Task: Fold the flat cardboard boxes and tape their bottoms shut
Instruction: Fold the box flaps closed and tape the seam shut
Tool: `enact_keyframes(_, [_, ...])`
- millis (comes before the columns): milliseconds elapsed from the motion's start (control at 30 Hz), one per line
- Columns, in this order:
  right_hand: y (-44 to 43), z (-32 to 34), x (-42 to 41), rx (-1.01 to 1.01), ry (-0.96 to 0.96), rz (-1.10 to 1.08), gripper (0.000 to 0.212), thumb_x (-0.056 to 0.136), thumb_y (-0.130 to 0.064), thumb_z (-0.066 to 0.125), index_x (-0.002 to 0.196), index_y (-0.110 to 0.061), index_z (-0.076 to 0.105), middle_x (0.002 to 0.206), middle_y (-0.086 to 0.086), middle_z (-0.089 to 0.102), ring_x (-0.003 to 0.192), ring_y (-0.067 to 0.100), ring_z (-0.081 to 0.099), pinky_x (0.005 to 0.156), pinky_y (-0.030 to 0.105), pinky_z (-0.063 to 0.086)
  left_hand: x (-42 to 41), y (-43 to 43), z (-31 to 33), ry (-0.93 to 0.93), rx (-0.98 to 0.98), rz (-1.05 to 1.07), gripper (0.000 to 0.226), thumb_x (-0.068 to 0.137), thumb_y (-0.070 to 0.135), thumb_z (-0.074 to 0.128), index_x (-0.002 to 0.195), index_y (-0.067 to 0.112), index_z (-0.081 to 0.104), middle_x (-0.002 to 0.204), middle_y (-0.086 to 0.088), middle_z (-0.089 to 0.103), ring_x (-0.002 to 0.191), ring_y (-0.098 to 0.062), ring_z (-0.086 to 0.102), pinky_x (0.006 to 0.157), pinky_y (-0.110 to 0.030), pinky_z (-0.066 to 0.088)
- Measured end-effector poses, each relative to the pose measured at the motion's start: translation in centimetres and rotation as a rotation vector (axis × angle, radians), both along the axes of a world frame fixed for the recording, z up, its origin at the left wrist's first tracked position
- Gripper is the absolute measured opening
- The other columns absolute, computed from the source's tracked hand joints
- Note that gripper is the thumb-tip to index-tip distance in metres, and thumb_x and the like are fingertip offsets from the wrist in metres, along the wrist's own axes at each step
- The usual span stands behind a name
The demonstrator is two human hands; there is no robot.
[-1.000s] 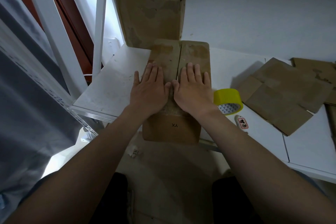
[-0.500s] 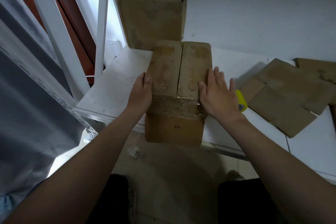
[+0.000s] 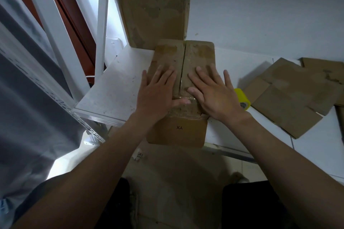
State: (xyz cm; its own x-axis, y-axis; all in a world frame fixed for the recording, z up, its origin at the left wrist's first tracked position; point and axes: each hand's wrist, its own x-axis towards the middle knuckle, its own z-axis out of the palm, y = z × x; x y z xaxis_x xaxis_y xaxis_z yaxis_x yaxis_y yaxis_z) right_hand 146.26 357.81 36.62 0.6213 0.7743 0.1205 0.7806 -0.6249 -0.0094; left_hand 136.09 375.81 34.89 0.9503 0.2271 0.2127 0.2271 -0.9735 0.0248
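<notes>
**At the surface's near edge: pressing tape onto one box, flats waiting**

Near the front edge of the surface (image 3: pixel 111 89), overhanging it toward the floor (image 3: pixel 176 173): box (image 3: pixel 201 52), lying bottom-up with flaps closed along a centre seam (image 3: pixel 183 61). Taped already, to judge by the clear strip (image 3: pixel 186 113) across the near end. Close to finished, probably, with only a last smoothing left.

Behind it, against the wall: upright box (image 3: pixel 154 16), top flaps open. Likely done, though impossible to confirm with the bottom hidden.

Off to the right, well apart: flats (image 3: pixel 290 98), at least two, neither folded nor taped. Somewhere in the middle of the job, then, as a judgement. Just beside the right hand and partly hidden by it: yellow roll (image 3: pixel 242 96).

Left hand (image 3: pixel 156 95): palm down on the left flap, fingers straight and spread, thumb reaching across the strip toward the seam. Right hand (image 3: pixel 216 96): likewise flat and wide on the right flap, fingers splayed, little finger out past the box's right edge, thumb close to the seam. Gripping nothing, either one; pressing only. Forearms in from below on each side, wrists over the box's near end.
</notes>
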Motion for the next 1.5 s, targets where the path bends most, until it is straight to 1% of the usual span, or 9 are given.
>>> enact_keyframes(300, [-1.2, 0.2, 0.2, -0.175, -0.111, 0.067, 0.089, 0.084, -0.078, 0.008, 0.161, -0.033, 0.014, 0.168, -0.005, 0.016, 0.156, 0.032, 0.004, 0.121, 0.063, 0.011, -0.3, 1.8, -0.6, -0.058, -0.11, 0.033, 0.126, 0.064, 0.1, 0.026, 0.16, 0.019, 0.019, 0.168, -0.002, 0.018, 0.156, -0.025, 0.007, 0.123, -0.056, 0.007])
enact_keyframes(433, [-1.9, 0.1, 0.3, -0.198, -0.142, 0.048, 0.087, 0.086, -0.076, 0.008, 0.161, -0.032, 0.014, 0.168, -0.001, 0.018, 0.155, 0.035, 0.007, 0.12, 0.066, 0.01, -1.4, 2.4, -1.2, -0.174, -0.45, 0.097, 0.126, 0.064, 0.094, 0.046, 0.161, 0.02, 0.011, 0.17, -0.001, 0.01, 0.156, -0.025, 0.008, 0.122, -0.052, 0.017])
enact_keyframes(600, [-1.9, -0.1, -0.2, -0.177, -0.128, -0.028, 0.096, 0.085, -0.078, 0.004, 0.161, -0.021, 0.014, 0.168, 0.01, 0.014, 0.155, 0.033, 0.005, 0.12, 0.063, 0.003, -2.6, 0.7, -2.1, -0.354, -0.999, 0.287, 0.124, 0.067, 0.074, 0.069, 0.16, 0.026, 0.002, 0.165, 0.0, 0.025, 0.147, -0.027, 0.035, 0.112, -0.04, 0.038])
enact_keyframes(833, [-1.6, -0.3, -0.4, -0.129, -0.071, -0.058, 0.097, 0.083, -0.079, 0.007, 0.16, -0.021, 0.014, 0.168, 0.016, 0.01, 0.154, 0.035, 0.013, 0.121, 0.063, 0.0, -3.0, -0.9, -2.1, -0.388, -1.157, 0.358, 0.114, 0.077, 0.074, 0.055, 0.158, 0.023, -0.007, 0.161, -0.003, 0.03, 0.143, -0.025, 0.037, 0.107, -0.036, 0.036])
enact_keyframes(1067, [-1.4, -0.4, -0.5, -0.09, -0.014, -0.07, 0.097, 0.083, -0.081, 0.012, 0.16, -0.023, 0.016, 0.168, 0.01, 0.009, 0.153, 0.032, 0.018, 0.118, 0.066, 0.002, -3.8, -1.1, -1.6, -0.127, -1.069, 0.442, 0.068, 0.093, 0.066, 0.051, 0.132, 0.021, 0.019, 0.137, -0.003, 0.041, 0.13, -0.028, 0.047, 0.096, -0.036, 0.044])
enact_keyframes(1167, [-0.9, -0.3, -0.5, -0.078, -0.018, -0.063, 0.096, 0.084, -0.08, 0.012, 0.16, -0.021, 0.017, 0.168, 0.01, 0.012, 0.154, 0.035, 0.013, 0.121, 0.061, 0.003, -4.5, -2.1, -1.3, -0.044, -0.901, 0.457, 0.099, 0.095, 0.063, 0.051, 0.156, 0.01, -0.006, 0.166, -0.014, 0.006, 0.153, -0.036, 0.012, 0.123, -0.048, 0.022])
enact_keyframes(1233, [-0.3, -0.1, -0.8, -0.078, -0.007, -0.026, 0.093, 0.087, -0.077, 0.013, 0.16, -0.021, 0.017, 0.168, 0.009, 0.013, 0.153, 0.041, 0.012, 0.123, 0.058, 0.001, -4.8, -2.9, -0.5, -0.131, -0.617, 0.397, 0.099, 0.097, 0.056, 0.052, 0.158, 0.011, -0.012, 0.167, -0.014, -0.016, 0.155, -0.034, -0.01, 0.124, -0.049, 0.008])
enact_keyframes(1400, [0.8, 0.1, -1.1, 0.115, 0.189, 0.266, 0.068, 0.1, -0.062, 0.041, 0.158, -0.034, 0.019, 0.165, -0.004, 0.026, 0.153, 0.032, 0.017, 0.125, 0.042, -0.002, -4.9, -4.1, 0.0, -0.247, -0.255, 0.041, 0.061, 0.104, 0.041, 0.045, 0.157, 0.018, 0.03, 0.167, -0.007, 0.02, 0.156, -0.028, 0.007, 0.124, -0.053, 0.005])
enact_keyframes(1500, [-0.6, 1.0, 0.4, 0.329, 0.469, 0.24, 0.07, 0.093, -0.06, 0.057, 0.153, -0.043, 0.025, 0.155, -0.011, 0.042, 0.135, 0.002, 0.04, 0.11, 0.017, 0.024, -4.5, -4.1, -0.3, -0.157, -0.287, 0.073, 0.056, 0.104, 0.046, 0.035, 0.152, 0.019, 0.041, 0.165, -0.001, 0.028, 0.157, -0.024, 0.006, 0.125, -0.055, 0.002])
